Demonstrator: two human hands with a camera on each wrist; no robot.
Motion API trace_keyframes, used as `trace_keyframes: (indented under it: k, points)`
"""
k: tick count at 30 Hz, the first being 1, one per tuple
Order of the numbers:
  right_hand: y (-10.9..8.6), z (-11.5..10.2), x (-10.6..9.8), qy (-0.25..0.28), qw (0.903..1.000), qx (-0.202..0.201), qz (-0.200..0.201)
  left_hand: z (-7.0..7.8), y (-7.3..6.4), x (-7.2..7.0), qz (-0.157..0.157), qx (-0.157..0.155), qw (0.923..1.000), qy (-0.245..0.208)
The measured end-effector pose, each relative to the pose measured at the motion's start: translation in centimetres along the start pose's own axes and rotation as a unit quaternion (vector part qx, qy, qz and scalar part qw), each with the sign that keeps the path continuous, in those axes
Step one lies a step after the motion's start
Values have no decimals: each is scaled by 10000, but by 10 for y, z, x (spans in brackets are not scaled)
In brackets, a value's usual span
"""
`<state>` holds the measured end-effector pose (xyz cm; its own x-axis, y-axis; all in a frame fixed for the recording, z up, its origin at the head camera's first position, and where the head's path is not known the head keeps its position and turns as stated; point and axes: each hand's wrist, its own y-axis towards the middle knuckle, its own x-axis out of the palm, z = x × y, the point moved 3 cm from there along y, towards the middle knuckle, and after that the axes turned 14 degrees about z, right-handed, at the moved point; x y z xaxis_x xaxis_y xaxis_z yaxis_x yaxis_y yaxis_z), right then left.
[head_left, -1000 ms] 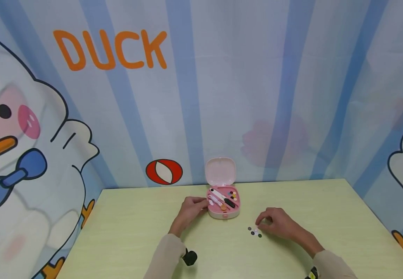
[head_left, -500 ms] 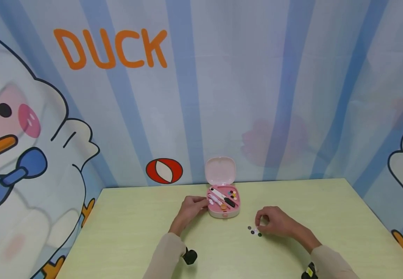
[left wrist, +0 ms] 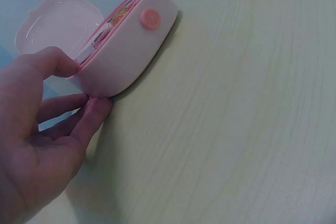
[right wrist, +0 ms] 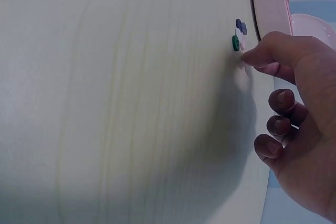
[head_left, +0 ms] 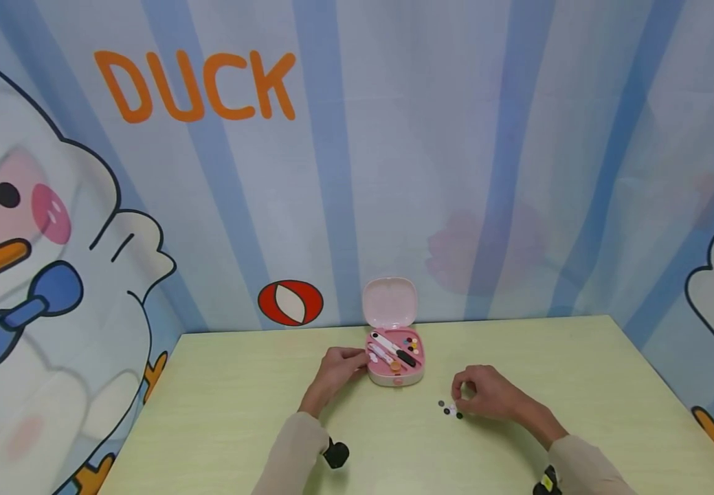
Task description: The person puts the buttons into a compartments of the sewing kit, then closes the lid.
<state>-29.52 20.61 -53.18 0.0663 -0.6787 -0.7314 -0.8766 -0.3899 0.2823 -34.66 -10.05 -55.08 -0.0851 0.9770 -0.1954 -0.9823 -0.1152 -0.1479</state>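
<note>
A pink and white hinged case [head_left: 396, 378] stands at the back middle of the table, its lid [head_left: 390, 303] raised. My left hand [head_left: 339, 371] grips its left corner; in the left wrist view the thumb is at the rim and the fingertips are low on the wall. Right of the case lie several small buttons [head_left: 447, 411]. The right wrist view shows a green button [right wrist: 235, 43], bluish ones and a pale one close together. Beside them my right hand [head_left: 486, 393] brings thumb and forefinger together, other fingers curled; I cannot tell whether a button is between the tips.
Inside the case lie a white tool with a black end [head_left: 405, 358], an orange round piece [head_left: 396, 366] and several small coloured bits [head_left: 411, 345]. A pale wood-grain table [head_left: 233, 399] carries everything. A printed duck curtain [head_left: 394, 137] hangs behind it.
My right hand has drawn thumb and forefinger together, down at the buttons, and has barely moved in the last half second. The left hand and the case stay in place.
</note>
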Motion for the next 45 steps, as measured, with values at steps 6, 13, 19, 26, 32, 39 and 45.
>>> trace_keyframes:
  k: [6, 13, 19, 26, 32, 39, 45]
  points:
    - [0, 0, 1, -48, 10000, 34, 25, 1, -1, 0, -15, -7, 10000, -66]
    - [0, 2, 2, -166, 9998, -74, 43, 1, -1, 0, 26, 18, 10000, -37]
    - [1, -1, -1, -206, 9998, -80, -29, 1, 0, 0, 41, 22, 10000, -7]
    - [3, -1, -3, -302, 9995, -10, -16, 2, -1, -1, 43, 5, 10000, 40]
    - [13, -4, -5, -302, 9995, 84, -72, 2, 0, -1, 46, 19, 10000, 46]
    - [32, -8, -4, -198, 9995, 245, -72, 1, 0, -1, 27, 52, 10000, -35]
    - [47, -10, -5, -97, 9999, 109, 51, 1, -1, -1, 20, -33, 10000, 0]
